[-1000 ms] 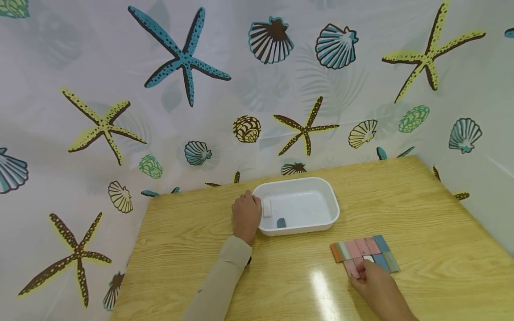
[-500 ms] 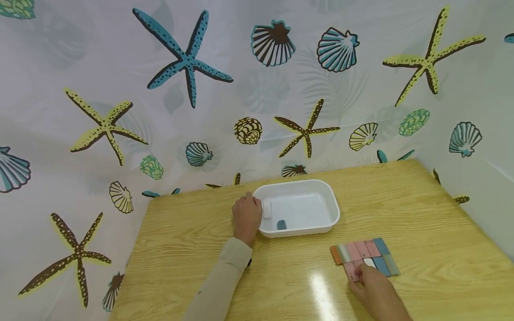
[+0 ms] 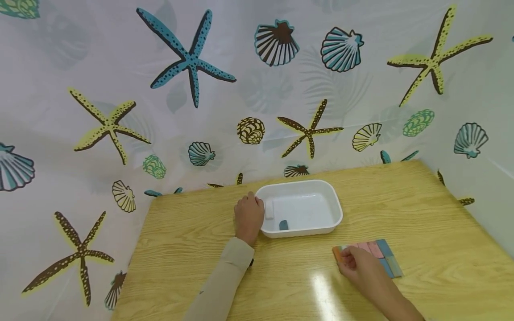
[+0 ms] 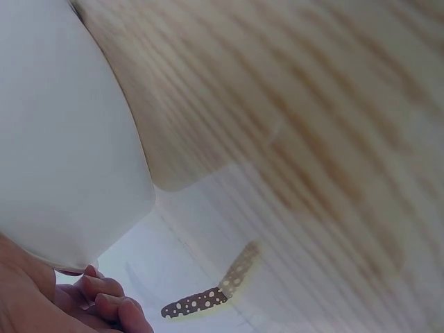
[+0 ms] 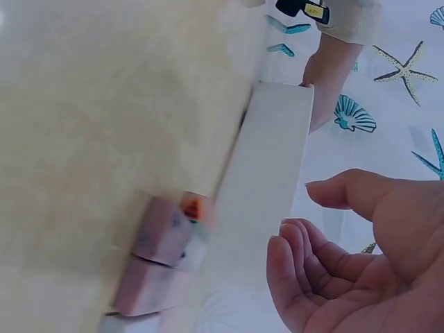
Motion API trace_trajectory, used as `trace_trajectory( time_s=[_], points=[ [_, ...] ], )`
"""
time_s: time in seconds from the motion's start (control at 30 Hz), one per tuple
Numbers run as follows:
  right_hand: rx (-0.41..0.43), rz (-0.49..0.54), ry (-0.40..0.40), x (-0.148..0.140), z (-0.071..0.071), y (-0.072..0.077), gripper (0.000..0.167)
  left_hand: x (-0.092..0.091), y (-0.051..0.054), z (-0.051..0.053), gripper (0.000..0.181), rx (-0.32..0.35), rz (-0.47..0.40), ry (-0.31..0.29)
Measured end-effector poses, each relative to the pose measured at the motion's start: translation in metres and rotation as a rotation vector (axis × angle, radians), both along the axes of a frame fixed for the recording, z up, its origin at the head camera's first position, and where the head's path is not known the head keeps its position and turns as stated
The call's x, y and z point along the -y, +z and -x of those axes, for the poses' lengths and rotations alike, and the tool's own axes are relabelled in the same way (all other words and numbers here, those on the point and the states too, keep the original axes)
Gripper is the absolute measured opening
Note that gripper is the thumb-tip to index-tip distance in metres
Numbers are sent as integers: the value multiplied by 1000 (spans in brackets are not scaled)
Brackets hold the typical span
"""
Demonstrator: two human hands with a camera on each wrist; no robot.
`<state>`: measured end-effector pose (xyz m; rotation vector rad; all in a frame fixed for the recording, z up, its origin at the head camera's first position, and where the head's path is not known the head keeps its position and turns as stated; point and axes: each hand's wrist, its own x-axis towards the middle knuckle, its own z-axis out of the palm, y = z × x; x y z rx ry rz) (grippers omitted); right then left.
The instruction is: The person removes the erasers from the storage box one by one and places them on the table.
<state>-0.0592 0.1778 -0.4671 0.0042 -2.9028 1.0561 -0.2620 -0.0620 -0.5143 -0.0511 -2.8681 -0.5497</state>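
Note:
A white plastic tub stands toward the back of the table. My left hand grips its left rim; in the left wrist view the fingers curl at the tub's corner. Inside lie a white block and a small blue-grey piece. My right hand hovers over a patch of flat eraser-like blocks, partly hiding them. Pink blocks, an orange one and blue ones show around it. In the right wrist view, thumb and fingertips are apart with nothing between them.
The wood-grain table carries the tub and the blocks, which lie front right of it. A white curtain printed with starfish and shells hangs behind the table and along both sides.
My right hand has lifted off the pink blocks in the near row and shifted slightly up and left, over the arrangement. The left hand stays on the tub's rim.

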Motion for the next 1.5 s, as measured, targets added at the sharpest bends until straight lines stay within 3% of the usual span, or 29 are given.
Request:
trace_trajectory(
  time_s=[0.17,0.33,0.5,0.93,1.1,1.27,1.5],
  points=[
    [-83,-23,33,4,21,12,14,0,0,0,28,0,-2,2],
    [-63,-41,52,13,38,24,17,0,2,-1,27,-12,-8,-2],
    [-24,8,76,25,53,32,20,-1,5,-2,26,-12,-8,-6],
    [27,-37,131,48,100,24,18,1,1,-2,26,-4,-13,4],
    [52,-71,135,57,111,22,14,-1,1,-1,27,8,-5,14],
    [133,-92,159,65,121,21,13,-1,2,0,27,19,5,18],
    [202,-110,207,73,132,17,6,-1,4,-2,26,-6,3,16]
  ],
)
